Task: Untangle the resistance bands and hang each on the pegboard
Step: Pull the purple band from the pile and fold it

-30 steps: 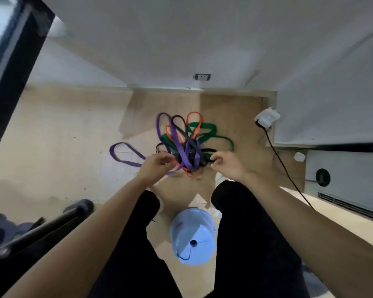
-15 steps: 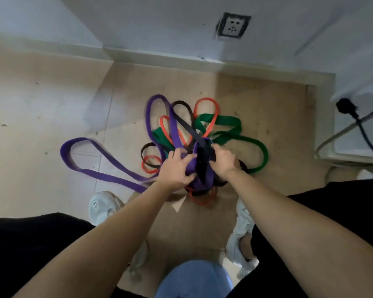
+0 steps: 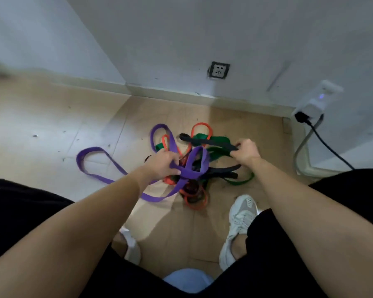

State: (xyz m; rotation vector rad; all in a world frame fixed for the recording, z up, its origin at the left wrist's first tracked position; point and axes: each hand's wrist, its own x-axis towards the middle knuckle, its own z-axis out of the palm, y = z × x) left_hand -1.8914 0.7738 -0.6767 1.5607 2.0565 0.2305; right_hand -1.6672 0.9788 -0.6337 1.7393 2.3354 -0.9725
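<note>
A tangle of resistance bands lies on the floor in the room's corner. My left hand [image 3: 163,163] grips the wide purple band [image 3: 91,166], whose long loop trails off to the left. My right hand [image 3: 246,152] grips a black band [image 3: 205,141] and holds it taut out to the right above the pile. Orange bands [image 3: 199,127] and a green band [image 3: 241,181] stay knotted under and around them. No pegboard is in view.
A wall socket [image 3: 218,70] sits low on the wall behind the pile. At the right, a white adapter [image 3: 314,102] with a black cable [image 3: 332,151] hangs from the wall. My shoes [image 3: 241,218] stand just behind the bands. A pale blue object [image 3: 187,279] lies between my knees.
My right hand has pulled the black band out of the knot, up and to the right. My left hand keeps hold of the purple band, lifted slightly. The view has moved closer.
</note>
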